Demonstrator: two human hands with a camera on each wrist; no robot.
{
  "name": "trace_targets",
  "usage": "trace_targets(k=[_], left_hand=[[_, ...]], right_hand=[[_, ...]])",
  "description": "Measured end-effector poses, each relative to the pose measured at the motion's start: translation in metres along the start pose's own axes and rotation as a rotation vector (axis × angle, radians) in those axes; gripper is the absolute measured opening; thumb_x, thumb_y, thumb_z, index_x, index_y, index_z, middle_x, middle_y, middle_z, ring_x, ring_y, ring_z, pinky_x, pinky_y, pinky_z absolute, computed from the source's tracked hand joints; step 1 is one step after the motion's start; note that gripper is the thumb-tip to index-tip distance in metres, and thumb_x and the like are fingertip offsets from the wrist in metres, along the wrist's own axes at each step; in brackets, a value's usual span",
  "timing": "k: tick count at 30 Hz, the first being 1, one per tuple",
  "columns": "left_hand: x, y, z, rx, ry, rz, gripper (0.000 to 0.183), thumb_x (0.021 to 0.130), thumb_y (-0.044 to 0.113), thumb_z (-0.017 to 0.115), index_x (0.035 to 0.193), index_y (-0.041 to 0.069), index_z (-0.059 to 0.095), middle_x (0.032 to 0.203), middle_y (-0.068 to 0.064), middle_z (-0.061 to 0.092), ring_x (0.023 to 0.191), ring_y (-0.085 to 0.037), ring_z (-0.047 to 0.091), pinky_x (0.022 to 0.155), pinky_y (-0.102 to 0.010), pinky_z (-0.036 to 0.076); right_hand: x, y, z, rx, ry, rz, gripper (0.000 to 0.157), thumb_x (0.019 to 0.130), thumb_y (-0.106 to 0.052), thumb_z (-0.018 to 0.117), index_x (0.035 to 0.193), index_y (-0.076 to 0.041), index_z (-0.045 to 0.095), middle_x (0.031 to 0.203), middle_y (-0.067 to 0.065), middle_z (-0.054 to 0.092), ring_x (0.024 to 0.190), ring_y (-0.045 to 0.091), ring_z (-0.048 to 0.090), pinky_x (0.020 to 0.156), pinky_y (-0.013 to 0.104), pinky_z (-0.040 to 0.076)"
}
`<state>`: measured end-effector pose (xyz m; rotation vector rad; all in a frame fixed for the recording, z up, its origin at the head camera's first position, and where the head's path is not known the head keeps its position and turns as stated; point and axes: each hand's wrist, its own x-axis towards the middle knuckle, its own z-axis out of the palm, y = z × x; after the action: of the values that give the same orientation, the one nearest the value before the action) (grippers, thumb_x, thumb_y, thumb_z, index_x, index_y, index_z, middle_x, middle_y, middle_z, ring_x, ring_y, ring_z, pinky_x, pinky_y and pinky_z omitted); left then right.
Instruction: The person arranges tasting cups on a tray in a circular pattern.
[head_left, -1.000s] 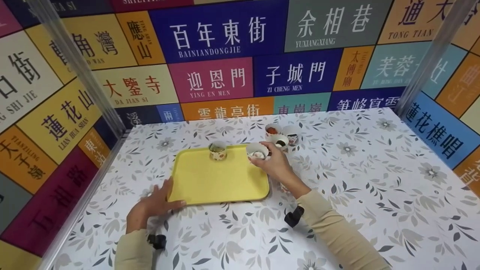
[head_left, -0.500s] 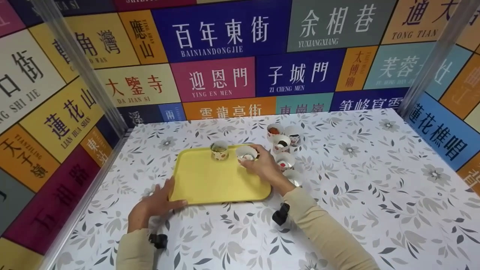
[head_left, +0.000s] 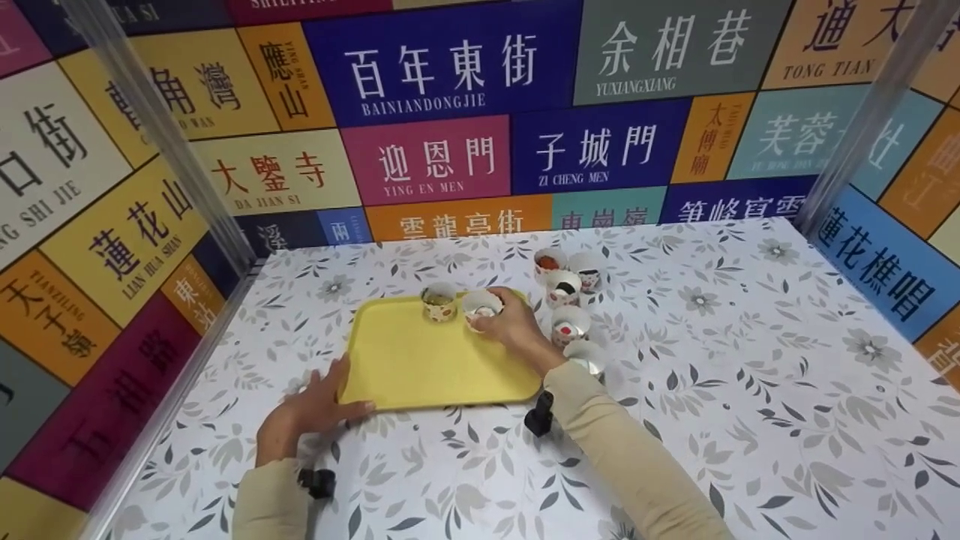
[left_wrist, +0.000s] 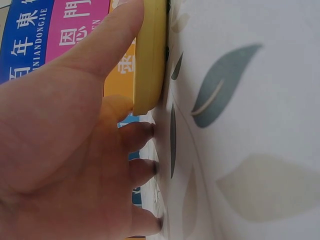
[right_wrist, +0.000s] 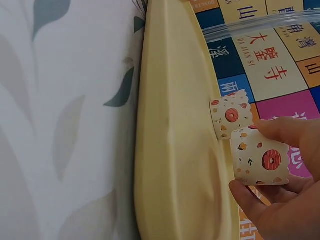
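My right hand pinches a small paper cup with something whitish inside, over the back part of a yellow tray. A second paper cup, with greenish contents, stands on the tray just to its left. In the right wrist view the gripped cup shows a scalloped rim and a printed doughnut, with thumb and fingers on opposite sides. My left hand lies at the tray's front left corner. Its thumb touches the rim, and the other fingertips rest down on the tablecloth.
Right of the tray stand several more paper cups: one with orange-red contents, two with dark pieces, a cup with a red spot and a pale one. Printed sign panels wall the back and sides of the floral-covered table.
My right hand has carried the whitish cup leftward across the tray, close to the greenish cup. Cups behind the right arm have come into view. My left hand stays at the tray's corner.
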<state>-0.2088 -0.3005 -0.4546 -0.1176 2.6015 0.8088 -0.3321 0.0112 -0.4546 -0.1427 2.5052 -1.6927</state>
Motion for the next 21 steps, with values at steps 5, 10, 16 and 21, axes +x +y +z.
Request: trace_targets(k=[5,10,16,21], left_hand=[[0.0,0.0,0.0,-0.014,-0.005,-0.024,0.114,0.083,0.065,0.068,0.162,0.021,-0.002,0.169,-0.015,-0.006,0.154,-0.044,-0.013,0.119,-0.071,-0.007],[0.001,0.001,0.0,-0.033,-0.012,-0.037,0.114,0.083,0.064,0.069,0.162,0.022,-0.001,0.17,-0.013,-0.006,0.154,-0.042,-0.014,0.119,-0.07,-0.009],[0.002,-0.001,-0.001,0.026,-0.012,-0.004,0.113,0.086,0.065,0.066,0.162,0.017,-0.003,0.17,-0.015,-0.005,0.154,-0.046,-0.012,0.117,-0.075,-0.005],[0.001,-0.002,-0.001,0.044,-0.012,0.006,0.112,0.087,0.065,0.064,0.162,0.016,-0.004,0.17,-0.015,-0.005,0.153,-0.047,-0.013,0.116,-0.076,-0.006]], right_hand=[[0.004,0.001,0.003,-0.024,-0.004,-0.03,0.06,0.081,-0.008,0.078,0.137,-0.004,0.056,0.126,0.016,0.066,0.108,0.025,0.062,0.099,0.038,0.052],[0.007,0.003,0.005,-0.031,-0.012,-0.022,0.058,0.081,-0.005,0.078,0.135,-0.004,0.056,0.123,0.016,0.066,0.105,0.024,0.061,0.094,0.037,0.052],[0.011,0.005,0.009,-0.046,-0.012,-0.012,0.057,0.081,-0.007,0.077,0.134,-0.004,0.057,0.124,0.016,0.066,0.105,0.024,0.061,0.092,0.037,0.053],[0.014,0.004,0.014,-0.067,-0.003,-0.01,0.057,0.08,-0.007,0.078,0.133,-0.004,0.058,0.123,0.016,0.066,0.106,0.025,0.06,0.095,0.038,0.052]])
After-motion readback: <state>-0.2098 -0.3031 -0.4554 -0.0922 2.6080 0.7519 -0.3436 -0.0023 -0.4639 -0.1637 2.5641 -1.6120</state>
